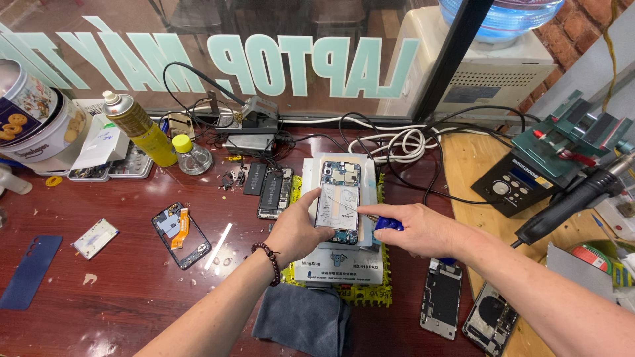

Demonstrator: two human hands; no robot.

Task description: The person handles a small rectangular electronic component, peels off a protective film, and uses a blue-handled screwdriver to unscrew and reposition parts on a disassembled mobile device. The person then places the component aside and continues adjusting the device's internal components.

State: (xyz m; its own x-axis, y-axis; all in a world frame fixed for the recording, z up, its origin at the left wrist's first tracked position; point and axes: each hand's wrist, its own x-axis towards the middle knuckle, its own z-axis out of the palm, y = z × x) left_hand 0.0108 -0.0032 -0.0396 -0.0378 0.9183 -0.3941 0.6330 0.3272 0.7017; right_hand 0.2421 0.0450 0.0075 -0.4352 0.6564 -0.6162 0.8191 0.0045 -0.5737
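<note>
A dark red-brown table (132, 291) is seen below; a yellow spray can (140, 127) is placed upper left, a dark blue panel (30, 271) lower left, a grey cloth (301, 320) at bottom centre, and a green-topped black device (549, 158) at right.

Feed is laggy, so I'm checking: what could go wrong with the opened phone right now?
1. The left hand grips only the edge of the opened phone; it may slip off the pad.
2. The right hand fingertip on the exposed inside could smudge or stress parts.
3. The loose cables nearby might snag.
</note>
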